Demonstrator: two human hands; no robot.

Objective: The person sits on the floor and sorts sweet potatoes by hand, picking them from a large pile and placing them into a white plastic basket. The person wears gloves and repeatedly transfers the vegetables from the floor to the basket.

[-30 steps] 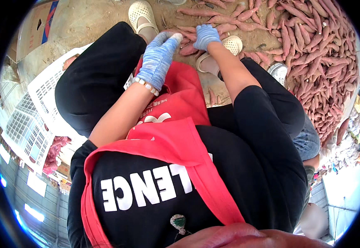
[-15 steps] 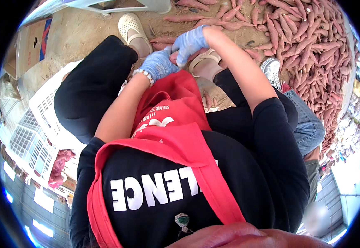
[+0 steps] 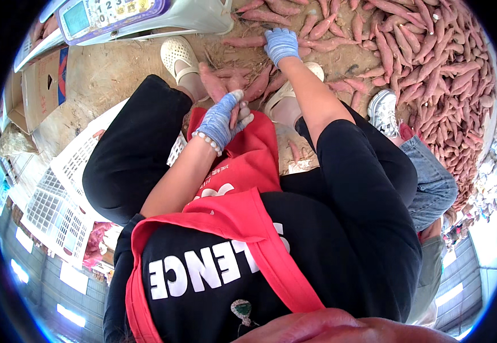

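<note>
I am squatting in black clothes and a red apron [image 3: 243, 166], with blue knit gloves on both hands. My left hand [image 3: 221, 119] is shut on a few reddish sweet potatoes [image 3: 213, 83] that stick up out of its grip, just above the apron. My right hand [image 3: 281, 44] is stretched forward, palm down, on the near edge of the sweet potato pile [image 3: 425, 68]. Its fingers are hidden, so its grip does not show. More loose sweet potatoes [image 3: 260, 86] lie on the dirt between my white shoes [image 3: 177, 56].
A weighing scale [image 3: 145, 16] stands at the top left beside a cardboard box [image 3: 40, 86]. White plastic crates [image 3: 68, 171] lie to my left. Another person's jeans leg [image 3: 431, 183] and white shoe [image 3: 383, 108] are at my right, next to the pile.
My hands were together over the apron. Now my right hand has reached out to the pile, while the left stays near the apron holding potatoes. The scale has come into view.
</note>
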